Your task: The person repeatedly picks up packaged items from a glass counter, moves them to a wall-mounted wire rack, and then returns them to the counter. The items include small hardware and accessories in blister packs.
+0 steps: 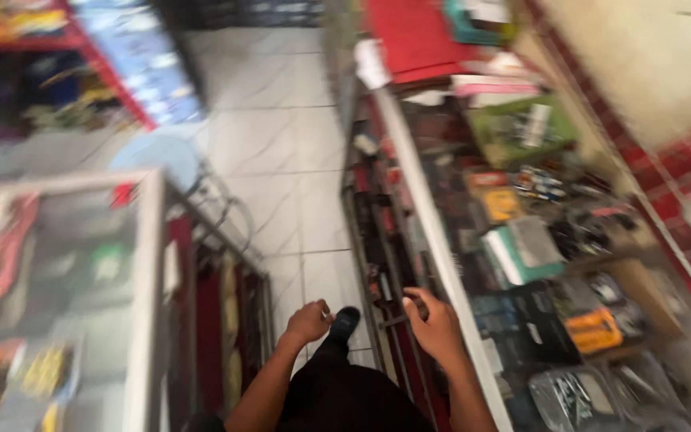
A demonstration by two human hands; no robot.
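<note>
A long glass counter (441,240) ran along the person's right, packed with boxes. The right hand (435,322) rested at its near front edge, fingers curled around the sliding door's metal frame (393,320). The left hand (309,321) hung over the tiled floor (281,160), loosely fisted, holding nothing visible.

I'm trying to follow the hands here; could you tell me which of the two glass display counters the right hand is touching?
The right hand touches the long glass counter on the right, at its front edge; the other counter stands across the aisle, untouched.
</note>
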